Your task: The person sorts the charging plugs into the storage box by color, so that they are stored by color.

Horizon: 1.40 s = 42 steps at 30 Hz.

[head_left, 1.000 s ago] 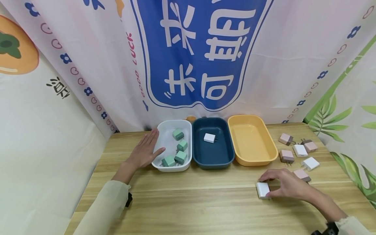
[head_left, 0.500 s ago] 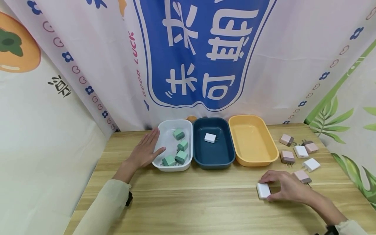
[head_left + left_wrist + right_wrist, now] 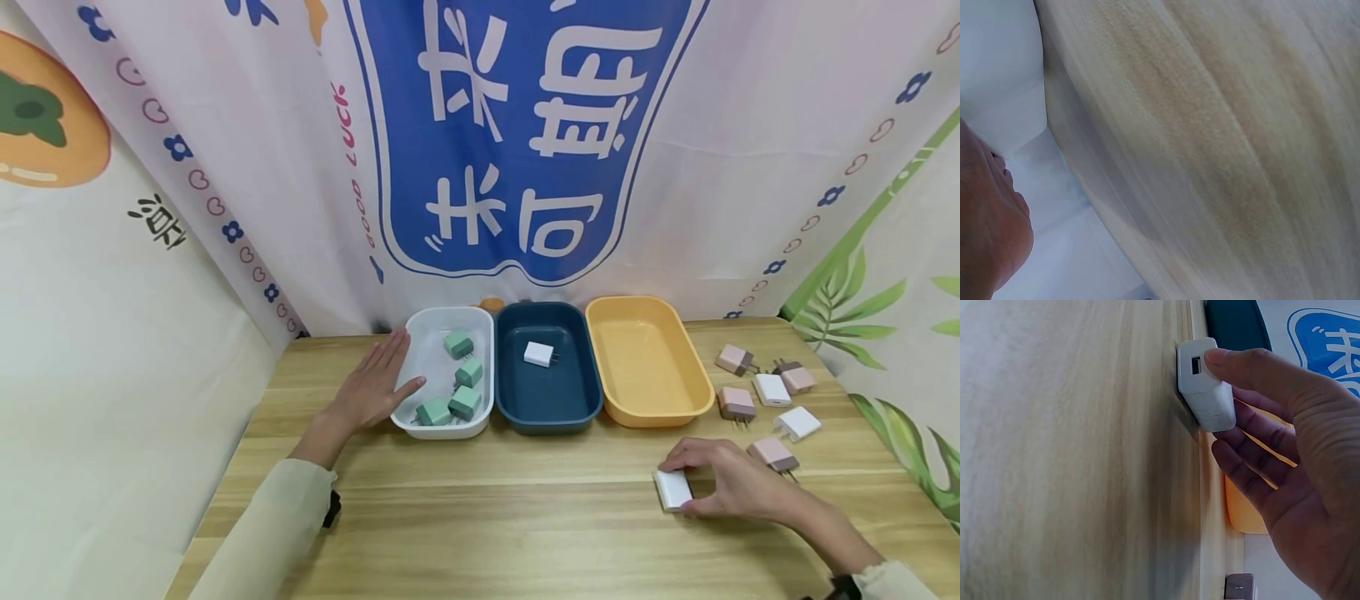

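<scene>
My right hand (image 3: 738,479) pinches a white charger plug (image 3: 673,490) between thumb and fingers, low at the table's front right. In the right wrist view a USB port shows on the end of this white charger plug (image 3: 1207,387), beside the thumb. My left hand (image 3: 371,390) lies with straight fingers against the left rim of the white bin (image 3: 431,333), thumb over its edge. Several green charger plugs (image 3: 465,402) lie in that bin. One white plug (image 3: 538,354) rests inside the dark blue bin (image 3: 547,408). The left wrist view shows only part of the left hand (image 3: 991,219).
A yellow bin (image 3: 648,367) stands right of the blue one, all three side by side by the curtain (image 3: 697,208). To its right, pink-and-grey plugs (image 3: 737,403) and white plugs (image 3: 797,423) lie scattered on the wooden table (image 3: 480,517).
The hands, plugs and bins keep nearly the same places. The head view has shifted slightly, and the white plug under my right hand has turned a little.
</scene>
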{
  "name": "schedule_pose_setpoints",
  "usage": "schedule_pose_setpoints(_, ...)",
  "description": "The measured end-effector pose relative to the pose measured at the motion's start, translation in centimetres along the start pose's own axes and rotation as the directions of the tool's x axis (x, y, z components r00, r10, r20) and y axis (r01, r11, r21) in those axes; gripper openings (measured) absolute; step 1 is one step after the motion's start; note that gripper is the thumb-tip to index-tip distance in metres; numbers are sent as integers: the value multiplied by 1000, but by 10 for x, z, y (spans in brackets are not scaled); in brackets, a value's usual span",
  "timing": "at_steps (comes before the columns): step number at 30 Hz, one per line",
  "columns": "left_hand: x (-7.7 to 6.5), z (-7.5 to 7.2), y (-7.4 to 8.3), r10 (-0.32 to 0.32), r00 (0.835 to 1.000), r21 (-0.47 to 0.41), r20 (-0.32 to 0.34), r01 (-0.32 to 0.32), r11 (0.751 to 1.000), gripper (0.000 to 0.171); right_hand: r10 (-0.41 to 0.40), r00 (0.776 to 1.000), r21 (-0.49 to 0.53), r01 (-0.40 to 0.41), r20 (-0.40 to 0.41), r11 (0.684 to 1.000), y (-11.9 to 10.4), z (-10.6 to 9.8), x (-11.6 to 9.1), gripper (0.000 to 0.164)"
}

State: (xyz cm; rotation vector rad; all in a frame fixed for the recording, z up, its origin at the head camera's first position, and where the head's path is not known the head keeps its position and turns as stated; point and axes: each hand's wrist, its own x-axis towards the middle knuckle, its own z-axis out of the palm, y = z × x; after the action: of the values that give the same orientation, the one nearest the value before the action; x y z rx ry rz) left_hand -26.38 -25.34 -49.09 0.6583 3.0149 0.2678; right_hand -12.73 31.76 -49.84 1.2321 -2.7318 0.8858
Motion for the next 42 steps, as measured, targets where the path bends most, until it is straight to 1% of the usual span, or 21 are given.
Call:
schedule_pose_setpoints(6,1,2,0,-2,1000,1,0,2,1000,91,-24,1000,-32,23,-19,999,-2,2,2,47)
schedule_pose_setpoints(12,1,3,-1,1,1000,12,-6,-1,1000,91,-89,994,-70,85,-57,994,-5,3,7,52)
schedule_pose_setpoints(16,1,3,-1,1,1000,10,1,-1,1000,91,-119,991,-73,115,-57,991,-9,1,12,51)
schedule_pose_setpoints(21,0,2,0,3,1000,5,-3,-3,1000,91,-114,993,-45,113,-35,993,-16,-3,20,49)
schedule_pose_setpoints(25,0,1,0,7,1000,12,-11,-7,1000,91,-82,997,-28,81,-9,996,-22,-7,26,47)
schedule_pose_setpoints(29,0,1,0,10,1000,18,-22,-10,1000,91,-59,998,-32,60,5,998,-27,-11,34,45)
schedule_pose_setpoints(33,0,0,0,8,1000,14,-21,-7,1000,90,-74,997,-23,74,13,997,-30,-14,43,44)
schedule_pose_setpoints(38,1,0,0,4,1000,22,-13,-4,1000,90,-86,996,34,85,26,996,-32,-18,53,43)
schedule_pose_setpoints(42,1,0,0,0,1000,30,-6,0,1000,91,-124,992,60,124,11,991,-33,-20,61,44)
